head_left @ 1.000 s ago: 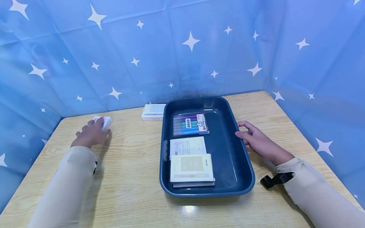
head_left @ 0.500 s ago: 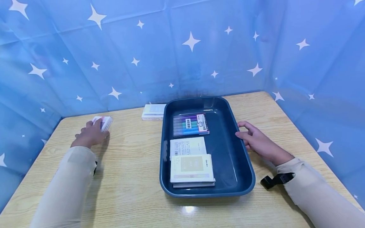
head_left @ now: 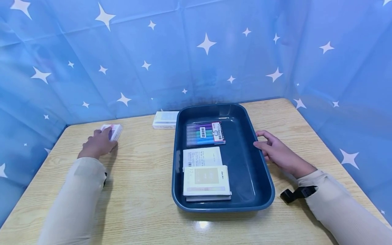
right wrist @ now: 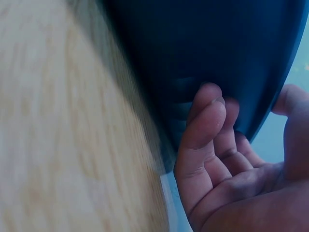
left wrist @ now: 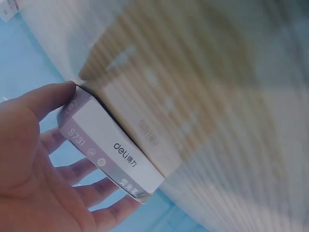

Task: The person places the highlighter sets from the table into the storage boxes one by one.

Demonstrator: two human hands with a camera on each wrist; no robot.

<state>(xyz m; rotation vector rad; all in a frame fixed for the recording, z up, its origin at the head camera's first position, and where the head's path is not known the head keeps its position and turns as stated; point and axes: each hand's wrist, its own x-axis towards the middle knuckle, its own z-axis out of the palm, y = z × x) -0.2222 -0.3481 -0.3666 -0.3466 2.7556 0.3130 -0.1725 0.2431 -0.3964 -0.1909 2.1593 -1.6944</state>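
At the table's far left, my left hand [head_left: 96,145] holds a small white and purple highlighter box [left wrist: 113,145] marked deli S731. In the left wrist view the thumb lies at one end of it and the fingers run along its lower side, close over the wood. My right hand [head_left: 277,151] grips the right rim of a dark blue plastic tray [head_left: 243,163], thumb on the rim and fingers curled against the outer wall. Inside the tray lie a clear pack of coloured pens [head_left: 196,136], a white box [head_left: 208,154] and a cream box [head_left: 206,180] stacked on another.
Another white box [head_left: 165,119] stands behind the tray's left side, near the table's back edge. A blue curtain with white stars [head_left: 137,51] hangs behind and along the sides. The wooden table [head_left: 144,190] stretches between the left hand and the tray.
The left hand, forearm and highlighter box have shifted very slightly right. My right hand keeps its grip on the tray, which stays in place with its contents.
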